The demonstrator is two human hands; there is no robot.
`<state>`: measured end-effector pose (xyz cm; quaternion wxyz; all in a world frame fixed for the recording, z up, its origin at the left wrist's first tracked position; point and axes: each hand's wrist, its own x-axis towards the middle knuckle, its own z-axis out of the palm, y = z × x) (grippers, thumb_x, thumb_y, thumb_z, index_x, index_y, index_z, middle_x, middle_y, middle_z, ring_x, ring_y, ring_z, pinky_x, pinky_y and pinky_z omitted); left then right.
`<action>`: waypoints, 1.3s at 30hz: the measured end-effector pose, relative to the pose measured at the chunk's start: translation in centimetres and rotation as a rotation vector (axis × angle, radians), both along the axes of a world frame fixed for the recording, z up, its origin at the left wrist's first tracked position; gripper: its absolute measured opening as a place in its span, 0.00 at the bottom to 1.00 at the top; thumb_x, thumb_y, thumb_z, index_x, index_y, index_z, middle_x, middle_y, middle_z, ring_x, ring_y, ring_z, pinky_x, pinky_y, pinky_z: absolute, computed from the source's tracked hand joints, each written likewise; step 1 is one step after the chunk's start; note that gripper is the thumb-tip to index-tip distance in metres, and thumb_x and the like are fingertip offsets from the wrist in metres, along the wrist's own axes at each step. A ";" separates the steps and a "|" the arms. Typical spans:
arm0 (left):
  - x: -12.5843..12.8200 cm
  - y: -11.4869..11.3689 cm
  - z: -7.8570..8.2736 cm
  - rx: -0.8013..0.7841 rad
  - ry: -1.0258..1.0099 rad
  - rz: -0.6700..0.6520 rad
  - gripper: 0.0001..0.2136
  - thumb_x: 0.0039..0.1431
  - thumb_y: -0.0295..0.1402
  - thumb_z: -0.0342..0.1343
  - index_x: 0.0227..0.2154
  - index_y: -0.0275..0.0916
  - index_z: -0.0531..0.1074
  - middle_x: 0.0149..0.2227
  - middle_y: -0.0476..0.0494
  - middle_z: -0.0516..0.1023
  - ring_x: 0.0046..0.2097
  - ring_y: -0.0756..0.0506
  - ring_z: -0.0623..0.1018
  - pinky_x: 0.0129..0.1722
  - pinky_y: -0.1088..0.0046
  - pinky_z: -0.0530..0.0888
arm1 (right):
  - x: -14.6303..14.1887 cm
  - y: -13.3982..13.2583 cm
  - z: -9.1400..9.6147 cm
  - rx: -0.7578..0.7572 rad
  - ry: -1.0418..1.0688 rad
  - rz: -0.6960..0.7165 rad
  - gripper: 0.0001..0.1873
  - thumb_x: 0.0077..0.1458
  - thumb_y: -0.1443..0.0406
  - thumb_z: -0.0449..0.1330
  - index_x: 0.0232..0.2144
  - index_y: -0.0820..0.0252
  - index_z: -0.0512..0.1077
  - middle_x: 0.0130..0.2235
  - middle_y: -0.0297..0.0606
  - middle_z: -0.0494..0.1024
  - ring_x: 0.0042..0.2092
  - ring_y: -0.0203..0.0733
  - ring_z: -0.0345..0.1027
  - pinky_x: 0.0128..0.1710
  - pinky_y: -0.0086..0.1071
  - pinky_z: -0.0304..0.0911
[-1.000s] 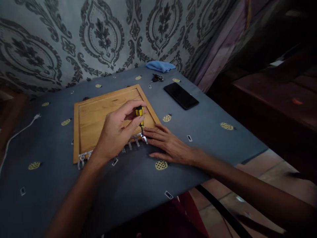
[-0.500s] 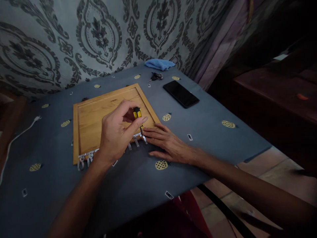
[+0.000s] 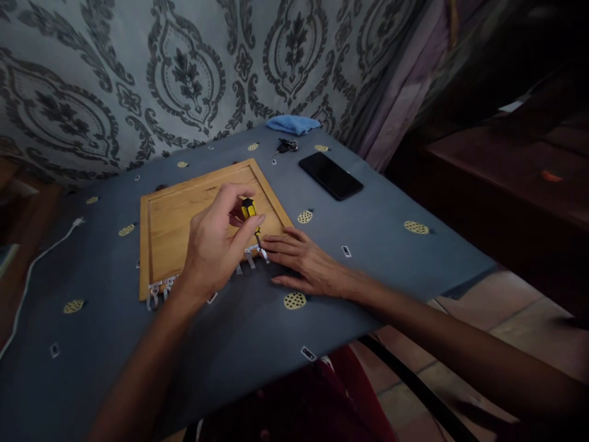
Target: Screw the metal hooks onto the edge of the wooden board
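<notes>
My left hand point(image 3: 216, 245) pinches a small yellow and black screwdriver point(image 3: 250, 212) by its handle and holds it upright. Its tip stands on a metal hook strip point(image 3: 159, 290) fixed along the near edge of a wooden board point(image 3: 179, 221). My right hand point(image 3: 306, 263) lies flat on the blue cloth at the board's near right corner, fingers stretched out, their tips touching the hooks beside the screwdriver tip. The middle of the strip is hidden behind my left hand.
The table carries a blue patterned cloth point(image 3: 391, 258). A black phone point(image 3: 330, 175), keys point(image 3: 285, 146) and a folded blue rag point(image 3: 293, 124) lie at the far right. A white cable point(image 3: 37, 258) runs along the left. A patterned wall stands behind; the table's edge drops to a tiled floor on the right.
Both hands keep their places on the board. The left fingers have shifted round the screwdriver handle, and the view has drifted slightly.
</notes>
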<state>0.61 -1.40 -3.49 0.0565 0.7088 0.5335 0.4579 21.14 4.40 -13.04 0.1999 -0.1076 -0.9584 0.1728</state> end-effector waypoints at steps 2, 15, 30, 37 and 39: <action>-0.1 -0.1 0.1 0.001 0.026 -0.019 0.11 0.61 0.27 0.60 0.46 0.40 0.71 0.40 0.50 0.78 0.36 0.53 0.78 0.38 0.78 0.76 | 0.0 0.0 0.0 0.002 0.001 0.002 0.26 0.68 0.55 0.57 0.63 0.60 0.66 0.65 0.48 0.69 0.69 0.51 0.58 0.69 0.58 0.45; -0.4 -0.1 0.9 -0.116 0.023 -0.060 0.08 0.63 0.30 0.56 0.44 0.39 0.72 0.43 0.44 0.77 0.39 0.49 0.77 0.37 0.75 0.75 | -0.2 0.1 -0.1 0.010 0.011 -0.005 0.26 0.68 0.54 0.55 0.62 0.61 0.67 0.65 0.49 0.70 0.68 0.49 0.60 0.68 0.56 0.47; -0.3 -0.5 1.4 -0.124 0.122 0.004 0.12 0.59 0.23 0.55 0.45 0.38 0.72 0.37 0.46 0.79 0.37 0.48 0.76 0.37 0.72 0.70 | -0.2 0.2 -0.4 0.053 -0.008 -0.002 0.26 0.68 0.54 0.54 0.62 0.61 0.68 0.64 0.47 0.70 0.68 0.47 0.60 0.68 0.54 0.48; -0.5 -0.5 1.6 -0.155 0.149 -0.023 0.10 0.59 0.24 0.56 0.43 0.39 0.73 0.36 0.46 0.78 0.36 0.47 0.76 0.36 0.71 0.69 | -0.3 0.2 -0.2 0.048 -0.023 -0.013 0.26 0.67 0.53 0.56 0.63 0.57 0.67 0.65 0.48 0.70 0.67 0.49 0.61 0.67 0.55 0.50; -0.6 -0.5 1.5 -0.133 0.156 -0.041 0.09 0.60 0.25 0.56 0.42 0.39 0.73 0.36 0.46 0.78 0.36 0.48 0.75 0.37 0.71 0.69 | -0.3 0.2 -0.2 0.048 -0.026 -0.014 0.26 0.67 0.54 0.56 0.63 0.55 0.67 0.65 0.48 0.69 0.67 0.49 0.61 0.67 0.55 0.50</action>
